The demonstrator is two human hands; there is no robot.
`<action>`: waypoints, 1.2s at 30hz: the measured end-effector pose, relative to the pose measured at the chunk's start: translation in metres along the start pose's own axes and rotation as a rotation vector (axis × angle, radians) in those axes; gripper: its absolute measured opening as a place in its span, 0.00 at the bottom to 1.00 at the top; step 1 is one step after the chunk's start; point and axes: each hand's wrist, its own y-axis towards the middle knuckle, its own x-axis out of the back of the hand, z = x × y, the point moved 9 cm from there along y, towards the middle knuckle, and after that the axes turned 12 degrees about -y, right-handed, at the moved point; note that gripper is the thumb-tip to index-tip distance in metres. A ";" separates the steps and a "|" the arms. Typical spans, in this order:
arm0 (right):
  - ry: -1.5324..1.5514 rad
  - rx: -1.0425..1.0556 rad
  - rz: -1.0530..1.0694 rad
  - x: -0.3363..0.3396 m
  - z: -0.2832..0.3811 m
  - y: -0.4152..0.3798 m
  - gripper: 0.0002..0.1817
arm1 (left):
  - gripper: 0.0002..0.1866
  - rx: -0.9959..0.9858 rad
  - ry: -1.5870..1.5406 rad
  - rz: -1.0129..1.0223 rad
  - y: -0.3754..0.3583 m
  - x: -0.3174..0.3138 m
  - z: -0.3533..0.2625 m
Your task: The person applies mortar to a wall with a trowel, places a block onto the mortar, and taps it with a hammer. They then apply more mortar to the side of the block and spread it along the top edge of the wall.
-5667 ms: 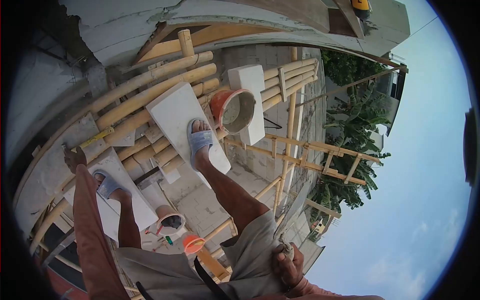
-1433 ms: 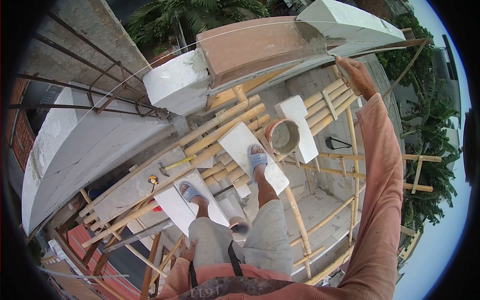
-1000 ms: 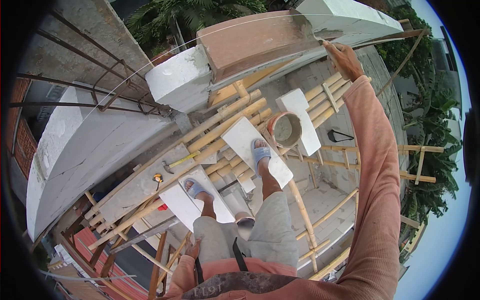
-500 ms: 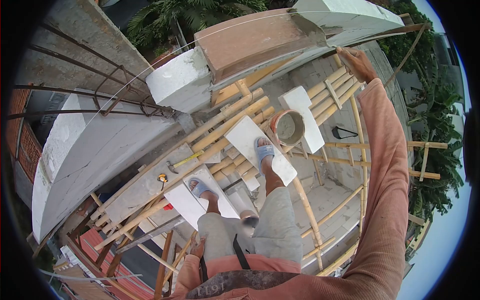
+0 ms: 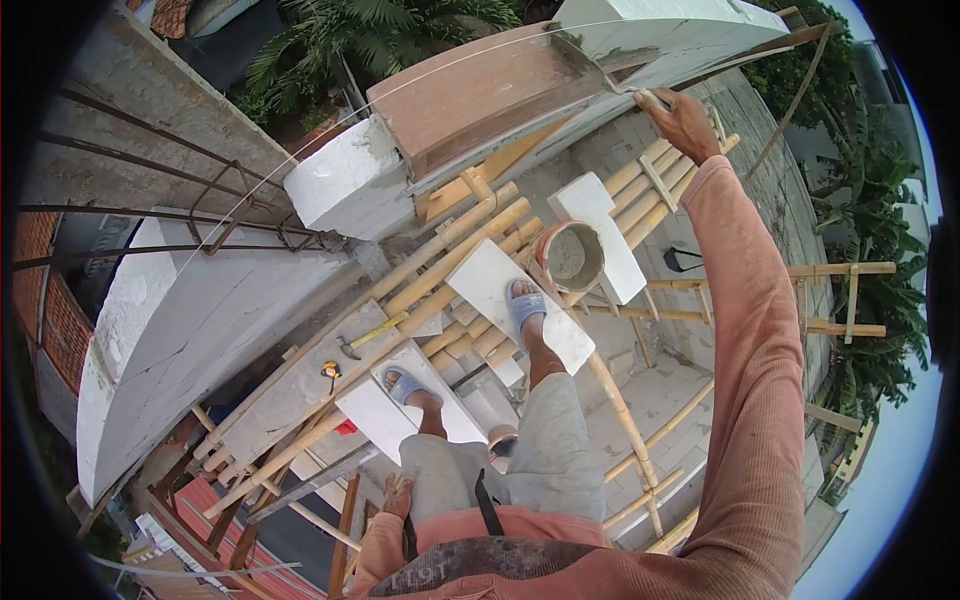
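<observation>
Stretched out to the upper right, my right hand is closed round the handle of a trowel. The trowel's blade lies over the end of a brown block-like section of the curved wall, beside a white block. Its blade edges are hard to make out. My left hand hangs low by the left leg of the grey shorts, fingers loosely extended, with nothing visible in it. An orange bucket holding grey mortar stands near my forward foot.
I stand in sandals on white blocks laid over bamboo scaffolding, with gaps opening to a lower floor. A hammer and a tape measure lie on a board. Steel bars jut out at left. A string line crosses the wall.
My right hand has moved left along the wall with the trowel, and the blade now lies farther over the brown section. The view has shifted slightly. My left hand stays by my leg.
</observation>
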 end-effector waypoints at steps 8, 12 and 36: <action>-0.065 0.040 -0.206 -0.019 0.046 -0.034 0.27 | 0.43 -0.038 -0.041 -0.007 -0.001 0.008 0.010; 0.004 -0.123 -0.061 -0.014 0.043 -0.009 0.27 | 0.44 -0.029 -0.052 -0.034 -0.007 0.021 0.019; 0.824 -0.264 0.103 -0.054 0.073 -0.043 0.28 | 0.44 -0.026 -0.040 -0.052 -0.026 0.035 0.016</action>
